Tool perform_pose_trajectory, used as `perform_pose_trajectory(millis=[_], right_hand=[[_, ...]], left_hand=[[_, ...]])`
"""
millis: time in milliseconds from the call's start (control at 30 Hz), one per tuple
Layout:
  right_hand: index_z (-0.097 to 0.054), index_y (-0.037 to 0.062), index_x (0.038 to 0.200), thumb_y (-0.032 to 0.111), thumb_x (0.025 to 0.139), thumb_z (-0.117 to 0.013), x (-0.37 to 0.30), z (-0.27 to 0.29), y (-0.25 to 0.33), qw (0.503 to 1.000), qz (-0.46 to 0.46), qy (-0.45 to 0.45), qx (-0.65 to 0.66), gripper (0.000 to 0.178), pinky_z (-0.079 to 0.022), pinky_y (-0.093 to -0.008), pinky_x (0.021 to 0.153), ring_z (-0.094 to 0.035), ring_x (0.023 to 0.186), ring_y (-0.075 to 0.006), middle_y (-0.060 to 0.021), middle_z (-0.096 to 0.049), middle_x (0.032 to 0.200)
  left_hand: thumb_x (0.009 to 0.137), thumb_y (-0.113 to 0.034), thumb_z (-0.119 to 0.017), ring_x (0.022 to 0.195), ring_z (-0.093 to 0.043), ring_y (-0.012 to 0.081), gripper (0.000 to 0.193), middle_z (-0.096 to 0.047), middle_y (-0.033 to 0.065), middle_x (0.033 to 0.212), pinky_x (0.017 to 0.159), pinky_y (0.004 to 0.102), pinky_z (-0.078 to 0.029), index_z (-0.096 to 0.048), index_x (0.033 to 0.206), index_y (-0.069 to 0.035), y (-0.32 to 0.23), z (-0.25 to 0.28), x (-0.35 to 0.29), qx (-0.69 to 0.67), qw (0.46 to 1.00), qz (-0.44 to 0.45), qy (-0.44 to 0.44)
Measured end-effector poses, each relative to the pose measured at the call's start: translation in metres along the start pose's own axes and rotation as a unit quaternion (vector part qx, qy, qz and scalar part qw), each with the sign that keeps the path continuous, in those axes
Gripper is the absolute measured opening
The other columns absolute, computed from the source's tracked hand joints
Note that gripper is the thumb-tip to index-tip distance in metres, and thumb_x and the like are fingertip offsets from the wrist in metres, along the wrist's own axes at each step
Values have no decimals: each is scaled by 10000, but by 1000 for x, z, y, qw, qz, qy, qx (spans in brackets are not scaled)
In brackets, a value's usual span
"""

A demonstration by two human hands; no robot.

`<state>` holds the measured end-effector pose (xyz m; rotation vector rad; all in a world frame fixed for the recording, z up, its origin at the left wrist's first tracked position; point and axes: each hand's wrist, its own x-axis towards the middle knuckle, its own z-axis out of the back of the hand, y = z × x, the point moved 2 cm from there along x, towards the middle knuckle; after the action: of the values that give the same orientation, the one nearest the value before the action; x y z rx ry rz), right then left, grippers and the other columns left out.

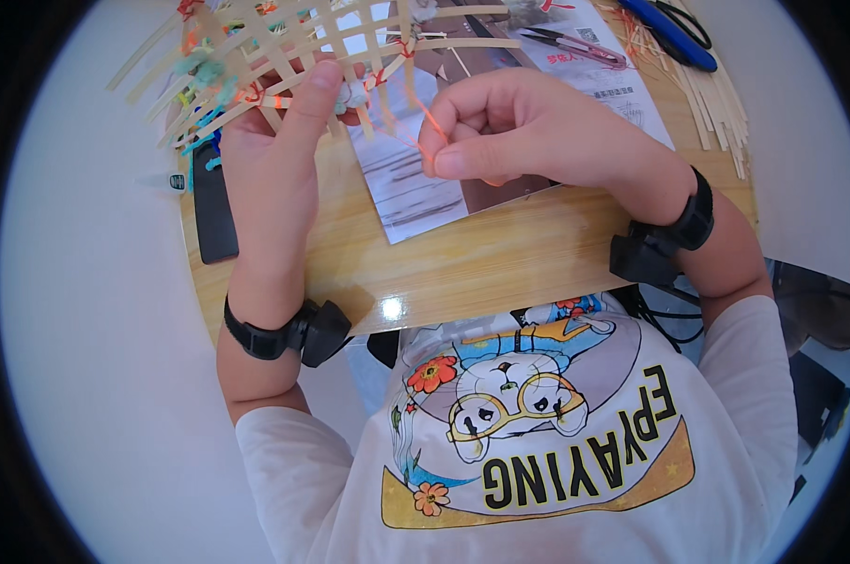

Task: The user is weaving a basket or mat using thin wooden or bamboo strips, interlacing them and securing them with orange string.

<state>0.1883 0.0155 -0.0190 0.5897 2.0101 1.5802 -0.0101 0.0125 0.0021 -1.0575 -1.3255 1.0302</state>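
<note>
My left hand [284, 155] grips the near edge of an open lattice woven from pale bamboo strips [335, 33], its thumb pressed on top. Red and orange thread ties and tufts of green and white yarn [209, 75] sit at the crossings. From a tie near that edge runs an orange thread [412, 105]. To the right of the lattice, my right hand [519, 122] pinches this thread between thumb and forefinger, its other fingers curled in. The lattice is cut off by the upper edge of the view, and my left fingers are partly hidden beneath it.
A printed sheet [401, 202] lies under my hands on the wooden table [500, 258]. Thread snips [580, 49] rest on it. Blue-handled cutters [674, 38] and loose bamboo strips [716, 108] lie at the far right. A black flat object [216, 221] sits near the left edge.
</note>
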Motion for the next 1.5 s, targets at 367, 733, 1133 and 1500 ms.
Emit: perform_pose_trajectory(millis=[367, 733, 1133, 1500], right_hand=[[-666, 58, 1111, 286, 887, -652, 10, -7, -14, 978, 71, -85, -175, 320, -348, -221, 520, -437, 568, -51, 30, -523, 641], [-707, 41, 982, 187, 930, -596, -4, -15, 5, 989, -9, -46, -138, 191, -420, -202, 595, -495, 677, -22, 17, -664, 871], [-703, 18, 967, 186, 892, -613, 1, -22, -7, 977, 55, -59, -197, 205, -468, -257, 686, -599, 746, -109, -65, -697, 857], [-710, 35, 956, 232, 883, -626, -4, -20, 3, 975, 106, -72, -181, 226, -455, -253, 649, -588, 690, -118, -71, -686, 797]], left_hand=[[907, -132, -622, 852, -606, 103, 226, -645, 50, 1007, 686, 265, -490, -595, 1096, -12, 3, 0, -1, -126, 992, 5, 4], [900, -178, -640, 791, -571, 76, 234, -658, 27, 920, 696, 224, -440, -630, 1050, 1, 1, -1, -4, 5, 1000, 1, -8], [915, -156, -614, 858, -612, 87, 252, -653, 37, 1034, 720, 259, -494, -595, 1119, -10, 8, -10, -4, -174, 982, 70, 24], [897, -189, -647, 836, -588, 65, 234, -662, 24, 959, 704, 241, -472, -635, 1064, -26, 9, -5, -2, -101, 994, 50, -5]])
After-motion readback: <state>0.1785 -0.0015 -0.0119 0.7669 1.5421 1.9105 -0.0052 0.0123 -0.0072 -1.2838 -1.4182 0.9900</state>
